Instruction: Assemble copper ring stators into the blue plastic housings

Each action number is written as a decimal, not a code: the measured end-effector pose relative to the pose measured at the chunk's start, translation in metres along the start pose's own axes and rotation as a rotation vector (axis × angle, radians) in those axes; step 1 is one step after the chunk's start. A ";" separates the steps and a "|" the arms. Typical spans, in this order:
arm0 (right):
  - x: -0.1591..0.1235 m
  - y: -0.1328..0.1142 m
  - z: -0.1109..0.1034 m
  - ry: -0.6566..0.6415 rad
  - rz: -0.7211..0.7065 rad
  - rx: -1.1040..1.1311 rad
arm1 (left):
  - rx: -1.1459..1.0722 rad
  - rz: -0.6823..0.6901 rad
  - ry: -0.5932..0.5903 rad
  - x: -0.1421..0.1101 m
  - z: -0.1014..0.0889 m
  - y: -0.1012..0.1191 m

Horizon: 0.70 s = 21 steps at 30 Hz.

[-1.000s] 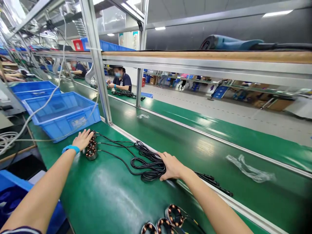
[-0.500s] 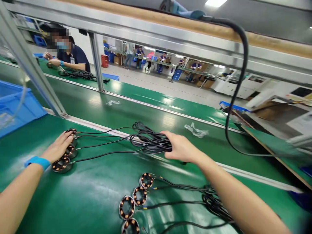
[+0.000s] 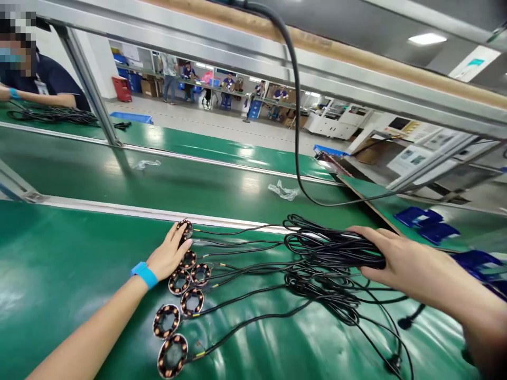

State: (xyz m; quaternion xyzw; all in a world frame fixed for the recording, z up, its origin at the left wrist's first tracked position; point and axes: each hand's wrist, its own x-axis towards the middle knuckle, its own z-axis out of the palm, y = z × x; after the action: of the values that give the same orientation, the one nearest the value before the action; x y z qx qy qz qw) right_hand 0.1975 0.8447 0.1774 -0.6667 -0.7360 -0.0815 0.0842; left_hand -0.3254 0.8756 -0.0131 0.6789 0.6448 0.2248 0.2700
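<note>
Right hand (image 3: 402, 258) clamps coiled black cables (image 3: 332, 248); left hand (image 3: 167, 257) covers copper-wound metal rings (image 3: 189, 228), finger closure unclear. Both have moved beside a second ring-and-cable set (image 3: 184, 348).

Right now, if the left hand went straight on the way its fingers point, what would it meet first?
Most likely the farthest copper-wound ring, right at the front of the left hand. Just past it runs the pale rail, though depth is hard to judge here.
</note>
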 end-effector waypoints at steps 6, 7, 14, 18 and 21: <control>-0.039 0.026 0.057 -0.277 0.024 -0.181 | -0.070 0.104 -0.100 -0.004 0.012 0.017; -0.038 0.018 0.057 -0.333 0.011 -0.095 | -0.093 0.122 -0.101 -0.006 0.010 0.014; 0.053 -0.092 -0.031 0.333 -0.153 0.582 | -0.272 -0.145 0.213 -0.037 -0.024 -0.042; 0.161 -0.159 -0.083 0.413 -0.150 1.161 | -0.402 -0.237 0.354 -0.048 -0.036 -0.059; 0.219 -0.208 -0.107 0.283 -0.178 1.364 | -0.423 -0.256 0.447 -0.054 -0.041 -0.057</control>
State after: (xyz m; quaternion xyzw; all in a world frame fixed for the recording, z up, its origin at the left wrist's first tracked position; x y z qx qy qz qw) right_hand -0.0289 1.0115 0.3311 -0.3854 -0.6567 0.3058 0.5716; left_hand -0.3991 0.8259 -0.0175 0.4553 0.7070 0.4613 0.2829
